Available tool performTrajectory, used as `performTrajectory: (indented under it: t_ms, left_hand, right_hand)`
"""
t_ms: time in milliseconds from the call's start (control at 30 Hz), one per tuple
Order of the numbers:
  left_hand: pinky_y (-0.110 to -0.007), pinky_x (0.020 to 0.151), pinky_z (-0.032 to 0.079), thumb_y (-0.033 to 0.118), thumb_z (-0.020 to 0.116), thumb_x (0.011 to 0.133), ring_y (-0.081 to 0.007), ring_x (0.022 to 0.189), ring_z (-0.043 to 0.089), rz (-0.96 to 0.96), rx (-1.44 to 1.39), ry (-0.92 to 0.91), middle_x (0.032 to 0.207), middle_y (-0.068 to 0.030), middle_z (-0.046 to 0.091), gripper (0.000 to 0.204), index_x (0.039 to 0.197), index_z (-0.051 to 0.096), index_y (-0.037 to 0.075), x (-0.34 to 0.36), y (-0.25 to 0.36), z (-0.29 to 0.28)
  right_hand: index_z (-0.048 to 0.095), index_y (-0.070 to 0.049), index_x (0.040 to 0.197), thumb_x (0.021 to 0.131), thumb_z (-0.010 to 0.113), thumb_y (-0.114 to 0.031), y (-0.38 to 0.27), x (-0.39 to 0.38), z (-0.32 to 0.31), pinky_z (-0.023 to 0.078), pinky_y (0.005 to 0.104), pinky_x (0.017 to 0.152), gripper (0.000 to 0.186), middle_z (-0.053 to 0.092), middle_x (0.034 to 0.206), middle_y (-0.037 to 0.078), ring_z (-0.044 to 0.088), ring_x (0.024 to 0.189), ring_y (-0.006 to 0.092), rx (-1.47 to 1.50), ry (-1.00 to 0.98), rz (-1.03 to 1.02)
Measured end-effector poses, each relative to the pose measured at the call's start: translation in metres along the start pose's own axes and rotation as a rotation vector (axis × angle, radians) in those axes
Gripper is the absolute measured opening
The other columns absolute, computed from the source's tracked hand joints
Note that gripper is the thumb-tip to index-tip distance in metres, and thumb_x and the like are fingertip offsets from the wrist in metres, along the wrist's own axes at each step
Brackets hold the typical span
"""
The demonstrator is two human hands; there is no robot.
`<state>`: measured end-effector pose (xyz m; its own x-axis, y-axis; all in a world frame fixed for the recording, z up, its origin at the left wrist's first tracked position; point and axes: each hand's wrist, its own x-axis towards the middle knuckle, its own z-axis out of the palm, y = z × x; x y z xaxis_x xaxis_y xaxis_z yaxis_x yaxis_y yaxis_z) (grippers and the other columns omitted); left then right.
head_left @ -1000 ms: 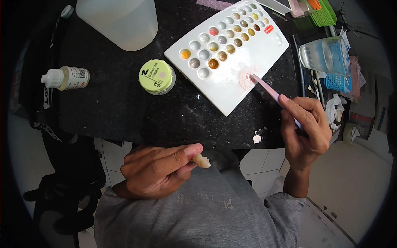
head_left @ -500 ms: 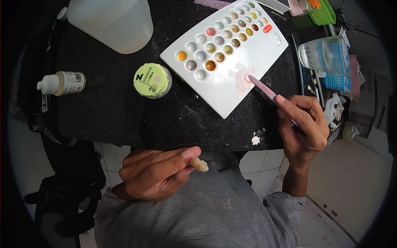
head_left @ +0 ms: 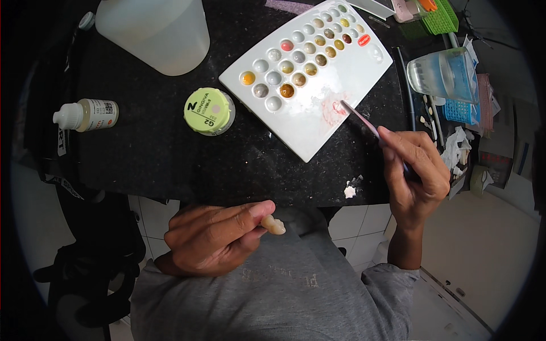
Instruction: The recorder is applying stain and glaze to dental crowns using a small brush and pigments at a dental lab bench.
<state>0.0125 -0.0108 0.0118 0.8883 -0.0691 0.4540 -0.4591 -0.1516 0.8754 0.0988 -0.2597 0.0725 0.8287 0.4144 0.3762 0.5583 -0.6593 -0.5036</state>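
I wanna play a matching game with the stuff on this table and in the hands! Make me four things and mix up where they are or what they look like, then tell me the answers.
Things:
1. small tooth-coloured piece
2. slim pinkish tool
3. round jar
4. palette

Matches:
A. has a light green lid
B. held in the right hand
C. white, with rows of round wells
D. pinched in the left hand

Right pairs: 1-D, 2-B, 3-A, 4-C
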Motion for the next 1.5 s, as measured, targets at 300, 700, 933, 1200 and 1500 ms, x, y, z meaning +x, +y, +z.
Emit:
performTrajectory:
  t_ms: [300,700,933,1200,1500]
  left_hand:
    - [-0.026,0.060,0.060,0.002,0.066,0.082,-0.0220,0.075,0.071,0.004,0.014,0.008,0.083,-0.0170,0.070,0.021,0.101,0.063,-0.007,0.001,0.001,0.002]
    - [-0.027,0.065,0.059,-0.004,0.070,0.076,-0.0216,0.078,0.071,0.021,0.078,0.036,0.085,-0.0148,0.071,0.025,0.100,0.063,-0.006,0.002,0.016,-0.004]
    - [-0.028,0.069,0.057,-0.008,0.070,0.074,-0.0205,0.078,0.071,-0.076,0.022,0.074,0.085,-0.0142,0.071,0.023,0.096,0.064,-0.005,0.001,0.011,0.002]
    - [-0.030,0.074,0.057,-0.013,0.064,0.076,-0.0226,0.083,0.069,-0.125,-0.039,0.081,0.089,-0.0178,0.069,0.021,0.095,0.063,-0.005,-0.004,0.013,0.002]
    - [-0.030,0.067,0.057,0.002,0.064,0.086,-0.0198,0.080,0.068,-0.379,-0.420,0.260,0.087,-0.0169,0.067,0.013,0.097,0.062,-0.005,-0.007,0.028,0.003]
  right_hand:
    - [0.070,-0.002,0.103,0.068,0.067,0.012,-0.008,-0.003,-0.002,0.046,0.0214,0.052,0.037,0.061,0.080,0.008,0.057,0.062,0.0099,-0.079,-0.025,0.017]
    - [0.070,-0.003,0.101,0.064,0.068,0.010,-0.013,-0.001,-0.013,0.044,0.0234,0.047,0.039,0.060,0.078,0.007,0.056,0.057,0.0136,-0.201,-0.012,-0.078]
    - [0.065,0.000,0.107,0.079,0.058,0.009,-0.028,0.004,-0.052,0.045,0.0266,0.048,0.030,0.060,0.078,0.011,0.057,0.056,0.0172,-0.302,0.119,-0.177]
    - [0.063,0.001,0.097,0.083,0.062,-0.006,-0.017,0.080,-0.124,0.044,0.0307,0.056,0.015,0.057,0.078,0.011,0.056,0.062,0.0214,-0.553,0.247,-0.016]
    - [0.064,-0.004,0.096,0.085,0.063,-0.029,0.162,0.184,-0.178,0.047,0.0391,0.073,0.028,0.063,0.081,0.015,0.062,0.074,0.0302,-1.013,0.327,-0.111]
